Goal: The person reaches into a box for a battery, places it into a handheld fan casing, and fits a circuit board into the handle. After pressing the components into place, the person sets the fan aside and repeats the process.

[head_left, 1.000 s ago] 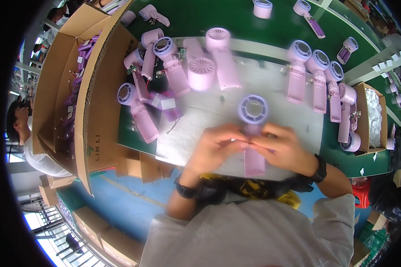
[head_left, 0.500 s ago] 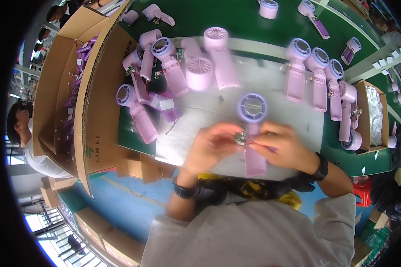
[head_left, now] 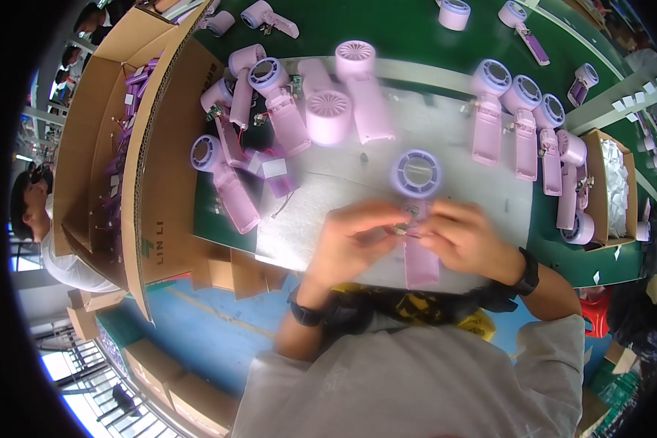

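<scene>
In front of me a pink handheld fan (head_left: 422,264) lies on the white mat (head_left: 328,190), its round lilac-rimmed head (head_left: 416,174) pointing away and its handle shell opened up. Over the handle's upper part, my left hand (head_left: 354,241) pinches a small green circuit board (head_left: 401,229) between thumb and index finger. Close against it, my right hand (head_left: 456,237) has its fingertips pressed together; a thin reddish wire seems to run to them, though the fingers hide most of it. Both hands partly cover the handle.
Several pink fans (head_left: 328,117) lie at the back left, some with boards and wires showing; more fans (head_left: 487,131) line the right. A purple battery pack (head_left: 281,179) sits left of the mat. Cardboard boxes hold purple packs (head_left: 128,124) at left and white pieces (head_left: 615,190) at right.
The circuit board has tipped and shifted slightly right and down between my fingertips. My left hand has moved a little to the right; the right hand stays close to the board.
</scene>
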### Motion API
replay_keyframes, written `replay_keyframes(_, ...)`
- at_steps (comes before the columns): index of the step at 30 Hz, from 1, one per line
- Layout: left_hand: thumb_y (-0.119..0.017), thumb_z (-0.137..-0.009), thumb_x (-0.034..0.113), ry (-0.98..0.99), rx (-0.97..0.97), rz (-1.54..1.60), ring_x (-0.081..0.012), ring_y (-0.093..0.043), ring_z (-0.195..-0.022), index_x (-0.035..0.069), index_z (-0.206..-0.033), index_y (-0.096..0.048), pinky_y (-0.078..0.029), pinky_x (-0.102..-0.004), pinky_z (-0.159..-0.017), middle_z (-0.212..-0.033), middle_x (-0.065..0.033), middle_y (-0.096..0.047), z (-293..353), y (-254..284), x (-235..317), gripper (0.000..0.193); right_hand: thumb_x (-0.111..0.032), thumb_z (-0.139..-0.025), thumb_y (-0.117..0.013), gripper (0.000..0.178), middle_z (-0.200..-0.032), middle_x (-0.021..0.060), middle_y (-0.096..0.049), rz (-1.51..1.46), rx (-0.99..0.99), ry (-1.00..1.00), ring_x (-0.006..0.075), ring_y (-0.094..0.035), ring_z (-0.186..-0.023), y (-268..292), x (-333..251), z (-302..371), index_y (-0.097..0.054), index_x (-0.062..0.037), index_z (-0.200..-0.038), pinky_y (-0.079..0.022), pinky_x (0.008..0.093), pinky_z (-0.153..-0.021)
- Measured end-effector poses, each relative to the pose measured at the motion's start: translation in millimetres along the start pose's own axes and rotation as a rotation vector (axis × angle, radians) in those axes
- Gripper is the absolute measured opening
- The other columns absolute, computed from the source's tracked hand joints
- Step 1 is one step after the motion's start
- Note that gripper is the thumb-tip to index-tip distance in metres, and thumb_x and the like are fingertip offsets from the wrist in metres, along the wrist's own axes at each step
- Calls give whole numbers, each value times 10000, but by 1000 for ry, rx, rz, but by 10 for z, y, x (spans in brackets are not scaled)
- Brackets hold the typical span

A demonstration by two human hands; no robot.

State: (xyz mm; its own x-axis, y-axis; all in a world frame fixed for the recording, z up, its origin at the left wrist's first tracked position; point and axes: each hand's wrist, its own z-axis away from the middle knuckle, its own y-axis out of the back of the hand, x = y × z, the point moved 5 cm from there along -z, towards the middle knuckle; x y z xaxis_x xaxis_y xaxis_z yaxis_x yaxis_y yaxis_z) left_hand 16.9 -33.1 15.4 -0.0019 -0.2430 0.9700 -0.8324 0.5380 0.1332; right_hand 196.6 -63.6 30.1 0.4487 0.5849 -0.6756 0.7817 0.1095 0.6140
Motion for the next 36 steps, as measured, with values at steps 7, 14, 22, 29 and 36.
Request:
replay_keyframes(7,-688,-741,-125,75,55,-58,-180,-685,-913,3,-1165,-688,-549,-272,-802,-1021,-116,-706,-18,-68,46,442,-76,-778,-769,278,-900,95,-602,31,130,-112,219,-627,-666,-35,-68,-47,-647,-46,-1025,-503,324,-544)
replay_keyframes(14,-706,-740,-109,104,73,-89,-178,-699,-894,16,-1107,-713,-564,-279,-773,-1035,-127,-711,22,-37,12,388,-42,-729,-805,358,-942,110,-628,53,52,-149,250,-655,-737,20,-110,-46,-654,-42,-1053,-535,342,-629)
replay_keyframes(22,-723,-730,-84,35,122,-184,-206,-715,-825,22,-1038,-739,-574,-280,-709,-976,-129,-721,15,-52,79,326,-50,-693,-828,409,-890,82,-634,103,99,-125,195,-635,-667,33,-102,-64,-686,-47,-1076,-512,303,-557)
replay_keyframes(29,-734,-718,-68,33,124,-242,-207,-714,-777,21,-998,-751,-561,-274,-660,-917,-120,-723,16,-71,109,295,-30,-645,-832,439,-874,66,-632,116,138,-103,162,-618,-642,37,-95,-50,-748,-88,-1071,-497,280,-532)
replay_keyframes(36,-726,-717,-72,17,138,-234,-198,-706,-753,22,-986,-758,-549,-272,-637,-900,-115,-720,21,-69,99,287,-24,-638,-830,454,-870,70,-636,52,168,-144,167,-623,-657,31,-89,-50,-751,-93,-1080,-501,282,-543)
